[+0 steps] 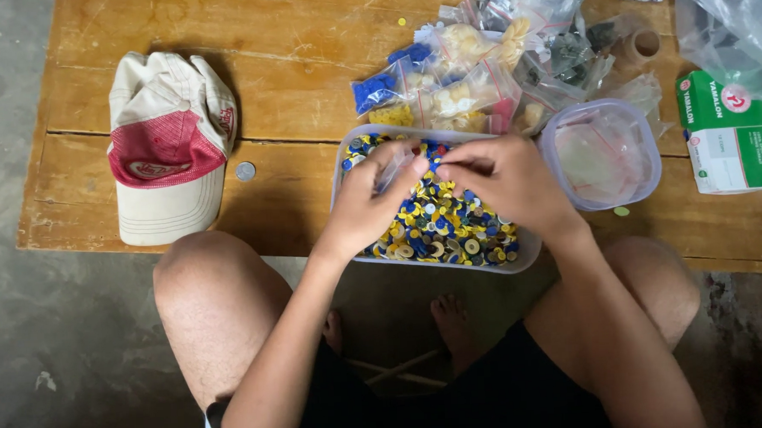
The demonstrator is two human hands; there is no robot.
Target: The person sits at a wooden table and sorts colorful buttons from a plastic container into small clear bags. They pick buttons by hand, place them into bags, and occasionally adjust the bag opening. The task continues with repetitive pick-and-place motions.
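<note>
A cream and red cap (pixel 168 142) lies on the wooden worktop (pixel 288 38) at the left, with a silver coin (pixel 245 171) just beside its right edge. Behind the tray sits a heap of small zip bags (pixel 469 73) — some filled with blue pieces, others with cream or yellow ones. To the right stands a round clear plastic tub (pixel 603 153) holding empty bags. A green and white carton (pixel 724 130) lies at the far right edge, partly under a crumpled clear plastic bag (pixel 732 19). Below the worktop — a grey concrete floor (pixel 44 340).
</note>
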